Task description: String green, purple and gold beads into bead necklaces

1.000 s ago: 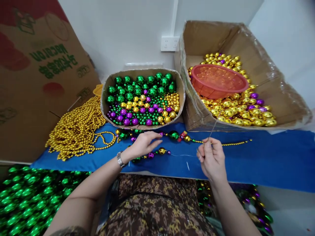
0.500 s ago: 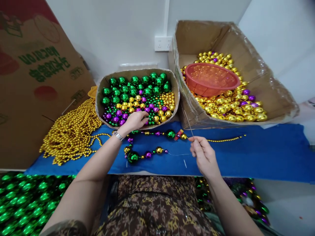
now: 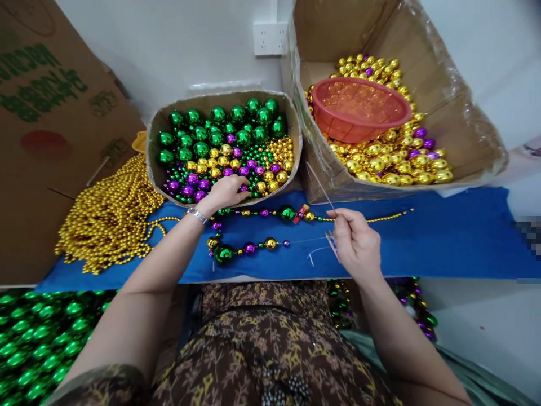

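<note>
My left hand [image 3: 230, 190] reaches into the front of a cardboard box of beads [image 3: 153, 152]. Its fingers are curled together among small purple, gold and green beads; what they pinch is hidden. My right hand [image 3: 355, 241] is closed on a long thin needle [image 3: 320, 186] that points up and left. A small silvery and pink item [image 3: 333, 247] shows under that palm, its kind unclear. Between my arms a bead strand [image 3: 224, 254] of green, gold and purple lies in a loop on the blue cloth [image 3: 270, 268]. Clear thread runs from its end bead [image 3: 286, 243] towards my right hand.
A heap of gold bead strings [image 3: 105, 220] lies at the left by a big carton [image 3: 29, 186]. Behind on the right, a tall box [image 3: 321, 183] holds gold and purple beads and a red basket [image 3: 359, 129]. Green beads [image 3: 46, 344] fill the lower left.
The view has tipped down, so everything sits higher in the picture. My right hand has turned slightly, exposing the silvery and pink item. My left hand stays among the beads.
</note>
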Action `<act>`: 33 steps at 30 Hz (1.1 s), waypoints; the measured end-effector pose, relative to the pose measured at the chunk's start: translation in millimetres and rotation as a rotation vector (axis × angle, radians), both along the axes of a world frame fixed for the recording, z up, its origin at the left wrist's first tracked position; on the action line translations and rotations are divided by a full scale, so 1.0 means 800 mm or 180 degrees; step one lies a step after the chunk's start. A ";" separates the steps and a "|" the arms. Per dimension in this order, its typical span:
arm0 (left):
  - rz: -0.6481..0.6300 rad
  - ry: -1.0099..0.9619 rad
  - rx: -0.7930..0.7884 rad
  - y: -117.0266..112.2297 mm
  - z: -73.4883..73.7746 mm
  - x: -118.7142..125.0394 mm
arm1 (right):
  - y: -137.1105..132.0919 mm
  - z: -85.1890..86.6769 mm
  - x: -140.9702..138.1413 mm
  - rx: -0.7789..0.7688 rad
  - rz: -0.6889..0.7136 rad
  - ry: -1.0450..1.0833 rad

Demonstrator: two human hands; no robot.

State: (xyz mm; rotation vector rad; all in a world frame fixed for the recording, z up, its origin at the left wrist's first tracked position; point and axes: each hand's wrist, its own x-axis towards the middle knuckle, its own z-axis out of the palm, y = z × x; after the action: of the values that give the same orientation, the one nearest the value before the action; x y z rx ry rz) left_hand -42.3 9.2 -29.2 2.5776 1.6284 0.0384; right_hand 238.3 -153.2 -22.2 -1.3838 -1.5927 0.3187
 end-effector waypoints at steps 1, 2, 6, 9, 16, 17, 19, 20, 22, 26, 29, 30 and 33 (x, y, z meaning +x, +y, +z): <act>0.0029 -0.0110 0.0072 -0.002 0.002 0.000 | 0.000 0.002 0.002 0.0017 -0.0017 -0.0047; 0.0050 -0.0202 0.0133 -0.004 0.003 0.001 | 0.001 0.003 0.003 0.0014 -0.0017 -0.0084; 0.0082 -0.0086 0.0183 -0.008 0.003 0.001 | 0.004 0.000 0.001 -0.0057 0.0083 -0.0231; 0.0129 -0.0008 0.0265 -0.007 0.002 0.005 | 0.006 -0.006 -0.004 -0.0022 0.0122 -0.0355; 0.0255 -0.0368 0.0643 0.030 0.012 0.021 | 0.009 -0.015 -0.009 -0.0123 0.0225 -0.0361; 0.0336 -0.0419 0.0726 0.042 0.016 0.022 | 0.010 -0.016 -0.010 -0.0142 0.0236 -0.0356; 0.0515 -0.0508 0.0905 0.069 0.023 0.024 | 0.011 -0.019 -0.013 -0.0156 0.0304 -0.0321; 0.0594 -0.0521 0.0980 0.083 0.026 0.025 | 0.012 -0.021 -0.015 -0.0149 0.0362 -0.0296; 0.0696 -0.0461 0.1008 0.109 0.032 0.028 | 0.014 -0.026 -0.021 -0.0140 0.0492 -0.0250; 0.0744 -0.0318 0.0677 0.140 0.036 0.035 | 0.019 -0.036 -0.033 -0.0162 0.0642 -0.0225; 0.0746 -0.0376 0.0650 0.140 0.038 0.036 | 0.023 -0.040 -0.035 -0.0099 0.0612 -0.0257; 0.0719 -0.0537 0.0680 0.134 0.039 0.034 | 0.024 -0.040 -0.034 -0.0065 0.0583 -0.0282; 0.0380 -0.1947 0.0422 0.094 0.043 0.028 | 0.025 -0.040 -0.027 0.0059 0.0445 -0.0343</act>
State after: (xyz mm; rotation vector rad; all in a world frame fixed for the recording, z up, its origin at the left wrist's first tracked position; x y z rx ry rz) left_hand -19.8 84.0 5.3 2.2136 1.5569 0.8721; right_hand 216.4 -133.1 -54.1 -1.2969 -1.7818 0.3161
